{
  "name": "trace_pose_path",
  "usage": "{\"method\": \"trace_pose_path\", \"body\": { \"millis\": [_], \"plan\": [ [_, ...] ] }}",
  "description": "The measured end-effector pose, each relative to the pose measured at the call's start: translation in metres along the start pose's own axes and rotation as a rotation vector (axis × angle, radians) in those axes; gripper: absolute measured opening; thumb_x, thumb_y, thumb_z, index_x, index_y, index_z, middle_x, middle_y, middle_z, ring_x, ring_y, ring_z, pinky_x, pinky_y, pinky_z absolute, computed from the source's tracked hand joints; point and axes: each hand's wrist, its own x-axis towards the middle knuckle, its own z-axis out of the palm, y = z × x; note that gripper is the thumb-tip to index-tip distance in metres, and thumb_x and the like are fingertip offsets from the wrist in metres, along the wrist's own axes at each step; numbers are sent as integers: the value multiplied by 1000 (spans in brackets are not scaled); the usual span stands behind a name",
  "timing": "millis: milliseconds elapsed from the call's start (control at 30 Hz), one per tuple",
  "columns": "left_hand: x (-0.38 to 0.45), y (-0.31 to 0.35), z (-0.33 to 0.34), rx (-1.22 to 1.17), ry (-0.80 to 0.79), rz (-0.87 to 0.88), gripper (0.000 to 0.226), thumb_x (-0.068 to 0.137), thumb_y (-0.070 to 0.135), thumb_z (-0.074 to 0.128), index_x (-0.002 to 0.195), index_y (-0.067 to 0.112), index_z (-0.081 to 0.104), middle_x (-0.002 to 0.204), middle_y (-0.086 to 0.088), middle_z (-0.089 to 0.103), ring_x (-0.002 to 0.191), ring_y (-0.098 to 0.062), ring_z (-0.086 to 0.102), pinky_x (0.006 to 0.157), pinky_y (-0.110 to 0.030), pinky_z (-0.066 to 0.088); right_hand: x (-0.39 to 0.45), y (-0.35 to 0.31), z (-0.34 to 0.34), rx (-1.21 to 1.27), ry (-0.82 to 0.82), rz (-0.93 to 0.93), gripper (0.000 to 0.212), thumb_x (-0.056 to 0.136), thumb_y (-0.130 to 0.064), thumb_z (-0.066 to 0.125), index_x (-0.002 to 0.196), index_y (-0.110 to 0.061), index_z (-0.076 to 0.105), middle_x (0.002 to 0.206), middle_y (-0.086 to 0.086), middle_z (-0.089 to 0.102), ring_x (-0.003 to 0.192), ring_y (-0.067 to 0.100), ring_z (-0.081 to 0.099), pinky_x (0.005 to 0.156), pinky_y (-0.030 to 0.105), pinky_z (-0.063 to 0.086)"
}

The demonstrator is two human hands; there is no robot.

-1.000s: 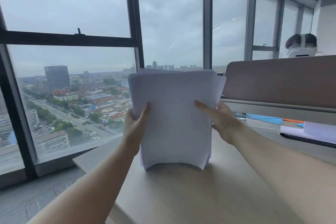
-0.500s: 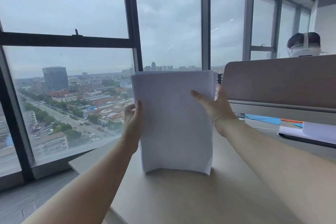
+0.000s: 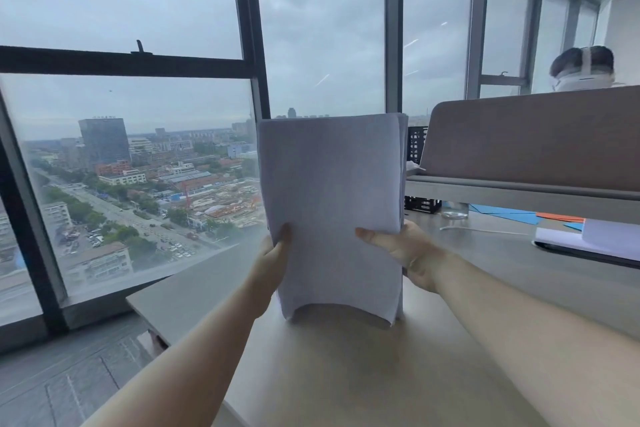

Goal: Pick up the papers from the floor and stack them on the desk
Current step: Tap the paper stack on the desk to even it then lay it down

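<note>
A stack of white papers stands upright on its bottom edge on the light wooden desk, with the lower edge bowed upward in the middle. My left hand grips the stack's left side low down, thumb on the front sheet. My right hand holds the right side at about the same height, thumb across the front. The top edges of the sheets look even. The fingers behind the stack are hidden.
A grey partition runs along the desk's right back. Near it lie a second white paper pile on a dark pad, blue and orange sheets, a black mesh holder and a white cable. Big windows stand behind; another person's head shows beyond the partition.
Both hands have slid down the sides of the stack, from its middle to its lower part. The sheets now sit more evenly aligned than a second ago.
</note>
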Motion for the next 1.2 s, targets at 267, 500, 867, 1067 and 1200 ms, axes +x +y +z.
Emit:
{"method": "trace_pose_path", "body": {
  "millis": [267, 500, 867, 1067, 1200],
  "plan": [
    [11, -16, 2, 258, 204, 20, 20, 91, 38, 54, 82, 22, 60, 76, 4, 65, 73, -18, 62, 64, -32, 48, 0, 7, -7, 18, 17, 2, 13, 85, -13, 68, 98, -15, 67, 97, 5, 72, 90, 26, 68, 86, 37, 55],
    [34, -30, 6, 715, 146, -96, 55, 95, 44, 39, 49, 14, 34, 51, -5, 40, 62, -32, 45, 51, -36, 25, 12, 25, -15, 50, 170, 150, 33, 88, -8, 62, 120, 2, 60, 111, 19, 69, 94, 32, 67, 87, 46, 54],
    [45, -63, 4, 940, 90, -259, 29, 93, 35, 46, 81, 10, 55, 104, -18, 67, 84, -29, 55, 74, -32, 40, 30, 68, -25, 100, 360, 317, 31, 92, 5, 49, 122, 9, 53, 121, 28, 60, 106, 42, 60, 86, 53, 46],
    [42, -69, 6, 1025, 191, -200, 33, 92, 39, 47, 92, 10, 62, 109, -14, 67, 102, -32, 60, 75, -31, 39, 41, 75, -24, 84, 370, 319, 36, 92, 2, 51, 127, 8, 52, 127, 26, 59, 112, 42, 60, 90, 50, 49],
    [49, -70, 8, 1015, 189, -188, 33, 92, 39, 48, 93, 9, 61, 112, -15, 66, 106, -32, 58, 75, -32, 38, 47, 75, -25, -65, 306, 381, 38, 92, -10, 55, 128, 1, 54, 133, 14, 58, 120, 31, 56, 107, 43, 42]
  ]
}}
